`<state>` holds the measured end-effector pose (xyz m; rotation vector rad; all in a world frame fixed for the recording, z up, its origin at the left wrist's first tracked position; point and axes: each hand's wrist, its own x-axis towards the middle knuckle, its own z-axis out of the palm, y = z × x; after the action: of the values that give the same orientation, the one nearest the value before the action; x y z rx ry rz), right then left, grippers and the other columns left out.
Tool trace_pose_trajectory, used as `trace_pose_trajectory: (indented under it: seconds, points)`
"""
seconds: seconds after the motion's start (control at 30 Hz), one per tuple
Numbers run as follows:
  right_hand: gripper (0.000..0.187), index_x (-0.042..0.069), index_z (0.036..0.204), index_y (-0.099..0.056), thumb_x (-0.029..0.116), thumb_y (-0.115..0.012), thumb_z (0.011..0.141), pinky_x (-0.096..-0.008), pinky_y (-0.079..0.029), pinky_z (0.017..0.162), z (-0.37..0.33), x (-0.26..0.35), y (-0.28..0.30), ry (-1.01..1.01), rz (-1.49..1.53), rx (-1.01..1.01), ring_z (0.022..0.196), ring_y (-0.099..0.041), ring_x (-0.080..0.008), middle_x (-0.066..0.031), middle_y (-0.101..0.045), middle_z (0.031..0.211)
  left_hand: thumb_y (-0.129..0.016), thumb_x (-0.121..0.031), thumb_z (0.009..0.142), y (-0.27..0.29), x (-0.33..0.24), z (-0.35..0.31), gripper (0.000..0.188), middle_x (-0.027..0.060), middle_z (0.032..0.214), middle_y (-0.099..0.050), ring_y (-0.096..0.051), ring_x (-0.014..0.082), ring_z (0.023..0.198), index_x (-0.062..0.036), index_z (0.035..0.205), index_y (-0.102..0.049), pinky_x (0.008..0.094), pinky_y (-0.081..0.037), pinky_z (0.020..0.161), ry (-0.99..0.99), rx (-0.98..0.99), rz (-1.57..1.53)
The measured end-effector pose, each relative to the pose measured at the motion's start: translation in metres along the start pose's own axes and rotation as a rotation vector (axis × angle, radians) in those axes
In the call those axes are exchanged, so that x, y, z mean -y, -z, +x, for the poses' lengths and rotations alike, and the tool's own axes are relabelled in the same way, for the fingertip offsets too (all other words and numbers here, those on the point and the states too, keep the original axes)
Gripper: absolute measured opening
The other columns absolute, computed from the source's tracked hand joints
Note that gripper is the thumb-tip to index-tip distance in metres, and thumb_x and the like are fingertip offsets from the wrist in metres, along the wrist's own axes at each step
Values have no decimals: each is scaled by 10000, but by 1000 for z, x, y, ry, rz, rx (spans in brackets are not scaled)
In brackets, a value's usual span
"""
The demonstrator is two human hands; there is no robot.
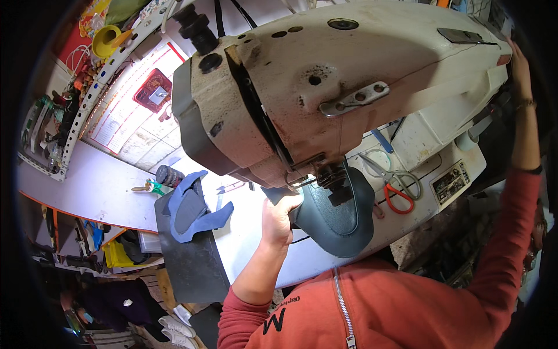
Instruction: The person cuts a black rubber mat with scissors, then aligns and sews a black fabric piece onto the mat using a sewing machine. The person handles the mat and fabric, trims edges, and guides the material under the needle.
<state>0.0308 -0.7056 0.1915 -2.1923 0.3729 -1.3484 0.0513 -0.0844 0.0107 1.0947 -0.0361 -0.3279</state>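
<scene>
A large, worn cream sewing machine [279, 99] fills the upper middle. Beneath its needle area lies a dark green leather piece [334, 224] with a rounded edge and a curved seam line. My left hand [279, 218] grips the leather's left edge, thumb on top, fingers mostly hidden below. Stretched out to the far right, my right hand [519, 72] is closed against the machine's end at the handwheel, which is mostly hidden. Left of my left hand, a blue cut piece with a dark grey centre [195, 206] rests on a black sheet [189, 256].
Scissors with one red handle [398, 186] lie on the machine bed to the right of the leather. A small dark jar [168, 174] and a brush [148, 187] stand on the white table [99, 186] at left. Shelves with tools and yellow items [125, 250] sit below it.
</scene>
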Motion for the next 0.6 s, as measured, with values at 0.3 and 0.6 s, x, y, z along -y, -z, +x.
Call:
trace_pose_trajectory:
  seconds: [0.3,0.6]
  points:
    - [471,57,1253,-586,405,-519,942,-274,-435,911,-42,13,-11,-146,68,-274,1071,-574,-149,-82,-612,1202,-568,14,766,2,1,2,83,39,787,-614,-582,131,691,9,831,-620,248,-469,646,-17,18,-25]
    - [359,100,1282,-565,256,-420,992,-277,-414,957,-17,-11,-3,237,-352,-177,1139,-562,-203,-110,-582,1266,-567,12,772,-1,0,1,104,45,798,-625,-596,133,699,25,855,-627,248,-481,646,-10,-28,-41]
